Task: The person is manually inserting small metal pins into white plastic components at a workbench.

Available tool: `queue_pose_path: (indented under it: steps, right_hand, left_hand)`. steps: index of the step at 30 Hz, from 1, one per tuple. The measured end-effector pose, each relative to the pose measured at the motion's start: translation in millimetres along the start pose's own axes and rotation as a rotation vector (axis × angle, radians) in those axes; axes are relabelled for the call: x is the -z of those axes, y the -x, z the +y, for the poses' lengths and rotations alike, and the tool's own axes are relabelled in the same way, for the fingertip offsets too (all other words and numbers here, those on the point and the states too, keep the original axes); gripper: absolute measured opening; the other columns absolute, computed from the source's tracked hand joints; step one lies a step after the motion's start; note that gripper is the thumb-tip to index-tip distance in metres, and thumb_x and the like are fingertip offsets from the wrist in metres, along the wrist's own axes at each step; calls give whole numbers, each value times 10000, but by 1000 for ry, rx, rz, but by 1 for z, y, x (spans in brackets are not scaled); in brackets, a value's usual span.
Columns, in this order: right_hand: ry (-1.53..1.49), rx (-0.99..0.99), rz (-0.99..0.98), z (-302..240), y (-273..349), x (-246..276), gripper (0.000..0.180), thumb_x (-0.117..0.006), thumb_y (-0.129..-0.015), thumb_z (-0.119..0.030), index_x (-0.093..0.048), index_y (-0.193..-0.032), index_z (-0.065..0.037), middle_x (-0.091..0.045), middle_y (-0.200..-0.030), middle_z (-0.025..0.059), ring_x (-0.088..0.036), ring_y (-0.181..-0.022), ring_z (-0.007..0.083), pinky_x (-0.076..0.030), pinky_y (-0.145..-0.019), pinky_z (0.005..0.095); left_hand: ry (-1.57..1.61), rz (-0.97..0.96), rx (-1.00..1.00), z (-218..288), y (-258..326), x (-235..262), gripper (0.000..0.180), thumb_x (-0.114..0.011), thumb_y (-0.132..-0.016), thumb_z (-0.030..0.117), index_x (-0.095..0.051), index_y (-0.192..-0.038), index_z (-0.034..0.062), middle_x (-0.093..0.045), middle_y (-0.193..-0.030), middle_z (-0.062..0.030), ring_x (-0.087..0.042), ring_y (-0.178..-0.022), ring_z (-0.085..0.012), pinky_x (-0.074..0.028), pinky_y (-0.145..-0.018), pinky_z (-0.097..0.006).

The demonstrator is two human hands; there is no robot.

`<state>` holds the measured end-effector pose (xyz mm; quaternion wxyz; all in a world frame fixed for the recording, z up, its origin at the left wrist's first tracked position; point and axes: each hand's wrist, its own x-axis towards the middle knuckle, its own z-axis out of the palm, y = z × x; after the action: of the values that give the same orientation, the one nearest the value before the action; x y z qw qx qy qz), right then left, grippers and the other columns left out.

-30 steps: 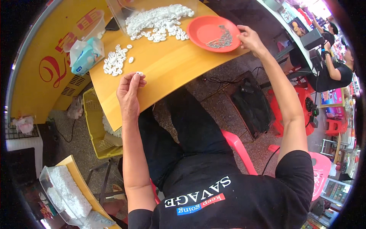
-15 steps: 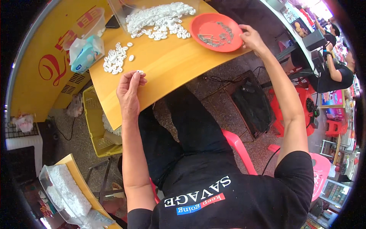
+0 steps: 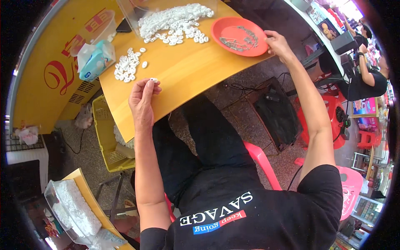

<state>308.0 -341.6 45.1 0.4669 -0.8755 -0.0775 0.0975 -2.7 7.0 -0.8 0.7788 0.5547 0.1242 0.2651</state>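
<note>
My left hand (image 3: 143,102) is closed over the table's near edge, pinching a small white oval piece (image 3: 153,79) between thumb and fingertips. At the table's right end my right hand (image 3: 280,46) grips the rim of a shallow red plate (image 3: 255,51). In that plate lie many thin grey metal bits (image 3: 250,38), too small to name. Beyond my left hand is a loose group of white oval pieces (image 3: 125,68) with small holes. A bigger heap of the same pieces (image 3: 179,21) spills from a clear bin at the far side.
The yellow tabletop (image 3: 175,71) carries a blue tissue pack (image 3: 98,60) at left and a dark phone-like object (image 3: 123,25). A yellow crate (image 3: 104,137) stands below left. Another clear box of white pieces (image 3: 75,208) sits lower left. Red stools and other people are at right.
The red plate has shifted slightly to the right and nearer, together with my right hand. My left hand keeps its pinch on the white piece almost in place.
</note>
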Motion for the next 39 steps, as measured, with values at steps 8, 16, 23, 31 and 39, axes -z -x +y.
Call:
queue_pose_path:
  steps: [8,16,23,31,39]
  right_hand:
    - [458,726,101,-29,7,-38,262,-606,-859,-280,-695,-1026,-98,-652,-953,119,-650,-895,268,-511,-804,392]
    - [659,807,-137,-53,12,-82,182,-621,-813,-221,-699,-893,-78,-631,-936,116,-611,-946,290,-485,-841,411]
    - [670,680,-192,-60,5,-80,182,-601,-817,-196,-691,-884,-53,-676,-881,125,-647,-865,304,-501,-778,433]
    - [744,606,-88,-56,-12,-81,217,-599,-844,-229,-680,-924,-45,-683,-893,130,-660,-866,287,-508,-757,412]
    - [664,616,-179,-62,-18,-85,206,-556,-837,-211,-676,-897,-55,-694,-924,130,-657,-913,303,-510,-782,437]
  left_hand:
    - [-17,10,-1,2,-1,0,138,-612,-934,130,-608,-996,7,-657,-899,-62,-589,-770,-108,-476,-727,-238]
    - [-26,-1,14,1,0,0,103,-604,-941,153,-613,-978,57,-654,-906,-25,-583,-784,-90,-484,-749,-230]
    - [-27,0,10,1,1,1,109,-602,-943,158,-614,-980,56,-656,-904,-25,-585,-783,-88,-492,-747,-230]
    - [-10,-11,0,0,0,1,122,-606,-940,154,-614,-996,46,-659,-915,-40,-591,-789,-101,-490,-751,-241]
    - [-13,-2,11,1,0,1,130,-601,-941,145,-612,-1011,36,-659,-922,-46,-593,-792,-106,-490,-754,-245]
